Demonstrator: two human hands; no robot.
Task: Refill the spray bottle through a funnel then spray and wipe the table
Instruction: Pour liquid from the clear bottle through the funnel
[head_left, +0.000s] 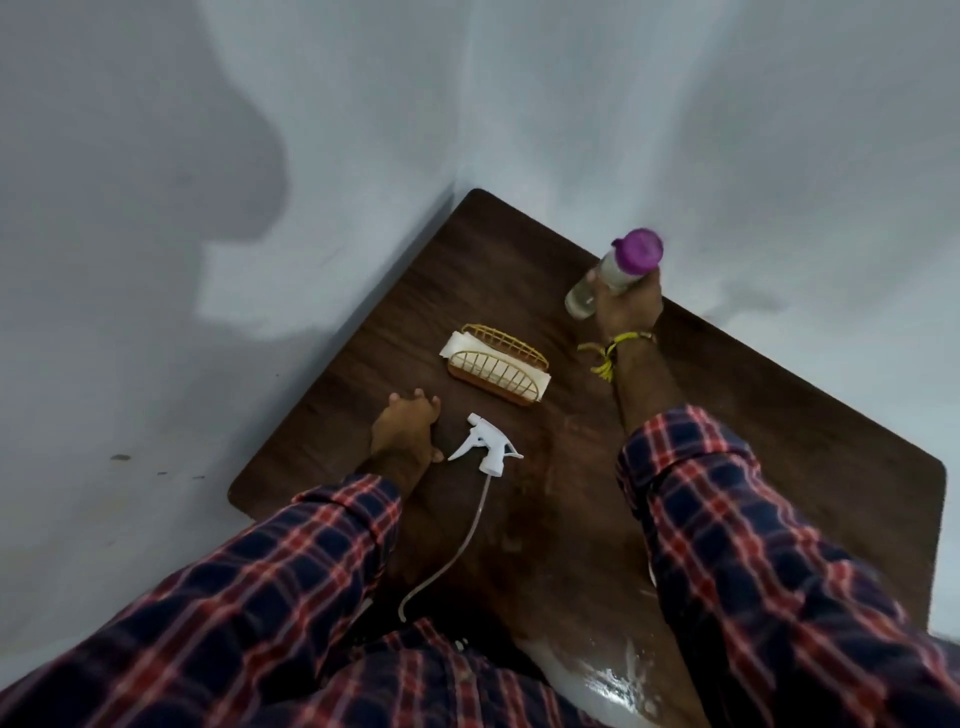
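Up at the far edge of the dark wooden bench (779, 415), the right hand (626, 306) grips a clear bottle (597, 283) with a purple cap (643, 251), tilted with the cap toward the wall; any label or writing on it is too blurred to read. A yellow thread band (615, 348) is tied around that wrist. The left hand (405, 428) rests on the bench near its left edge, fingers loosely spread and holding nothing. Just beside it lies a white spray head (488, 444), detached, its thin tube (457, 556) trailing toward the person. Beyond it sits a gold wire holder (498, 364) with white napkins (457, 345). A wet patch (613, 686) shines at the near edge.
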